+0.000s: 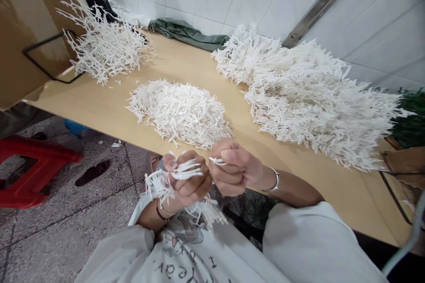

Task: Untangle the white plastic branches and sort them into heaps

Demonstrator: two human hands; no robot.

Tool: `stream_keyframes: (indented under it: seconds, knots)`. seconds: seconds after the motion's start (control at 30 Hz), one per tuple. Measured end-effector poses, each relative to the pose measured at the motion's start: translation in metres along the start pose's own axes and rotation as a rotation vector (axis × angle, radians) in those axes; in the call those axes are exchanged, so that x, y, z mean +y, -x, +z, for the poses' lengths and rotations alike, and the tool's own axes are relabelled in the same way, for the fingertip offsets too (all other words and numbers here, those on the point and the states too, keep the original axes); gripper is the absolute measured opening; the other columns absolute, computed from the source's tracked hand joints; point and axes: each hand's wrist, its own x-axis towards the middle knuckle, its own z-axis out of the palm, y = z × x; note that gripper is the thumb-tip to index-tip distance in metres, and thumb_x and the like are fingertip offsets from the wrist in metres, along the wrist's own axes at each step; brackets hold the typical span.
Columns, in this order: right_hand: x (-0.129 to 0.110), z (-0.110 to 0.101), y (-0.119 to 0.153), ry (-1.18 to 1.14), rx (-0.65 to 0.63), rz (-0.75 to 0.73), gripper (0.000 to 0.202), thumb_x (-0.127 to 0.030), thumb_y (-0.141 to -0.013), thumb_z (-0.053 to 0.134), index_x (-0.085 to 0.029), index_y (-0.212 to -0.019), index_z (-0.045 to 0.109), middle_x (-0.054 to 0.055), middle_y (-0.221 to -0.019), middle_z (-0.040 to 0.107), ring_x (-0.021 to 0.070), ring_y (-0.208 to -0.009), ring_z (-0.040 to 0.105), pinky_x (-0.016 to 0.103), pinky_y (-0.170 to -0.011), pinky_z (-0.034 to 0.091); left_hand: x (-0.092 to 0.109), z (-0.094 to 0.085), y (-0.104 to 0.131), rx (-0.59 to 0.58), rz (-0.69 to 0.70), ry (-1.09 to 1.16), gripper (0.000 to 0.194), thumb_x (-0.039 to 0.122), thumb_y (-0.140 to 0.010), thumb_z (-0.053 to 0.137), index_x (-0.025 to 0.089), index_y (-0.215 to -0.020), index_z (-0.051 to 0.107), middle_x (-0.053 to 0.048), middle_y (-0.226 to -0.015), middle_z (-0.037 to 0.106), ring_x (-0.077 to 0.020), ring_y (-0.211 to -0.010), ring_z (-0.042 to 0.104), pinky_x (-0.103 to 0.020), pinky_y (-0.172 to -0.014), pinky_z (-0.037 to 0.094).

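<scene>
My left hand (pixel 191 181) is closed around a bunch of white branching strands (pixel 159 184), whose ends stick out above the thumb and hang below the fist. Right beside it, my right hand (pixel 234 168) pinches a small white piece (pixel 217 161) between thumb and curled fingers. Just beyond both hands, a low heap of short white pieces (pixel 186 112) lies on the tan table (pixel 186 59). A large pile of white branching strands (pixel 305 93) spreads over the right side. A looser tangle of white stems (pixel 106 46) stands at the back left.
A cardboard box (pixel 29 22) and a black wire frame (pixel 44 48) are at the left. Dark green cloth (pixel 189 33) lies against the tiled wall, near a metal strip (pixel 318 9). On the floor stands a red stool (pixel 36 163). Green foliage (pixel 410 119) is at the far right.
</scene>
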Motion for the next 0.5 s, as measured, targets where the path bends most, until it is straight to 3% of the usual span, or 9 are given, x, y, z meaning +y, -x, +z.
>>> stream_keyframes:
  seconds: [0.07, 0.17, 0.27, 0.37, 0.5]
  knots:
    - [-0.001, -0.001, -0.002, 0.054, -0.020, -0.030, 0.045, -0.022, -0.096, 0.042, -0.018, -0.054, 0.030, -0.009, -0.047, 0.025, 0.0008, -0.035, 0.024, 0.015, -0.035, 0.021, 0.002, -0.003, -0.006, -0.140, 0.115, 0.127, 0.076, 0.074, -0.054, 0.061, 0.022, -0.035, 0.010, 0.008, -0.019, -0.004, -0.0061, -0.015, 0.004, -0.025, -0.022, 0.008]
    - [-0.005, -0.003, -0.004, 0.345, -0.002, -0.041, 0.040, -0.022, -0.096, 0.044, -0.016, -0.056, 0.039, -0.006, -0.050, 0.034, 0.0022, -0.041, 0.030, 0.017, -0.041, 0.027, 0.011, -0.006, -0.010, -0.374, 0.176, 0.199, 0.069, 0.054, -0.063, 0.067, 0.019, -0.030, 0.017, 0.007, -0.018, 0.010, -0.0056, -0.015, 0.012, -0.022, -0.022, 0.015]
    - [-0.011, -0.006, -0.005, 0.690, 0.068, -0.031, 0.037, -0.024, -0.097, 0.043, -0.015, -0.061, 0.043, -0.005, -0.054, 0.037, 0.0026, -0.046, 0.032, 0.018, -0.043, 0.026, 0.018, -0.013, -0.007, -0.329, 0.171, 0.154, 0.056, 0.043, -0.070, 0.066, 0.017, -0.039, 0.028, 0.007, -0.026, 0.019, -0.0045, -0.022, 0.018, -0.019, -0.027, 0.017]
    - [-0.016, -0.006, -0.007, 0.976, 0.197, -0.053, 0.037, -0.027, -0.098, 0.040, -0.016, -0.063, 0.041, -0.005, -0.057, 0.036, 0.0032, -0.049, 0.032, 0.018, -0.046, 0.027, 0.017, -0.024, -0.001, -0.213, 0.141, -0.052, 0.047, 0.047, -0.074, 0.063, 0.016, -0.047, 0.041, 0.006, -0.035, 0.027, -0.0047, -0.031, 0.021, -0.020, -0.033, 0.014]
    - [-0.016, -0.006, -0.009, 1.195, 0.258, -0.037, 0.036, -0.028, -0.099, 0.038, -0.017, -0.064, 0.037, -0.006, -0.057, 0.032, 0.0037, -0.051, 0.032, 0.019, -0.050, 0.027, 0.015, -0.035, 0.000, -0.224, 0.114, -0.247, 0.043, 0.046, -0.078, 0.062, 0.014, -0.050, 0.054, 0.003, -0.040, 0.038, -0.0062, -0.037, 0.029, -0.022, -0.038, 0.019]
